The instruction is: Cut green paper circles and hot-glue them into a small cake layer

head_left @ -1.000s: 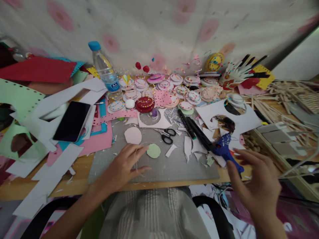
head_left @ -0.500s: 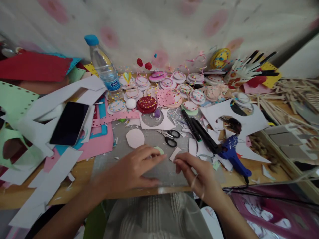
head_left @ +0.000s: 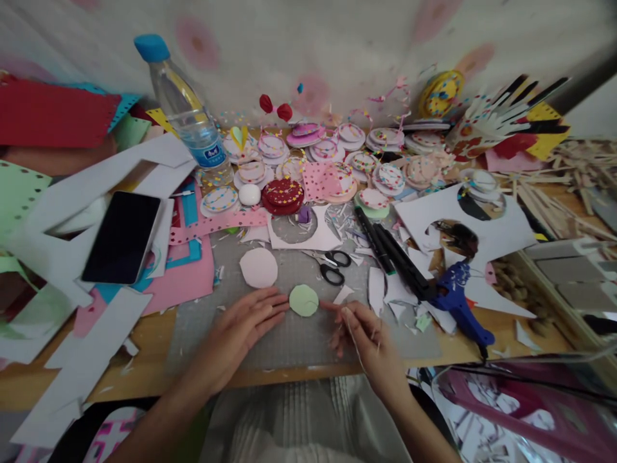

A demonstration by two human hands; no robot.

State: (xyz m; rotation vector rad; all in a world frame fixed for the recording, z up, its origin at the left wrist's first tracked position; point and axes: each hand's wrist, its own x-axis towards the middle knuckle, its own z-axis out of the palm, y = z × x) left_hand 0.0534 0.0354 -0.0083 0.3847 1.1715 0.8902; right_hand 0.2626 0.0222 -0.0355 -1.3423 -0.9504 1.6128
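A small pale green paper disc [head_left: 303,301] lies flat on the grey cutting mat [head_left: 284,350]. My left hand [head_left: 248,318] rests palm down with outstretched fingers, its tips at the disc's left edge. From the right, the index finger of my right hand [head_left: 359,328] reaches the disc's other edge. That hand's thumb and remaining fingers are curled together; thin pale strands show at them, and what they pinch is unclear. A larger white paper disc [head_left: 259,267] sits just beyond my left hand. Black-handled scissors [head_left: 332,265] lie behind the green disc.
A water bottle [head_left: 190,122] and several decorated paper discs [head_left: 283,196] line the back. A phone [head_left: 123,238] lies on papers at left. At right are black markers [head_left: 402,260], a blue glue gun [head_left: 457,302] and white cut-out paper [head_left: 511,225].
My left hand has drawn back left and flattened, uncovering the green disc it partly hid. My right index finger has stretched out to the disc. The view has shifted slightly.
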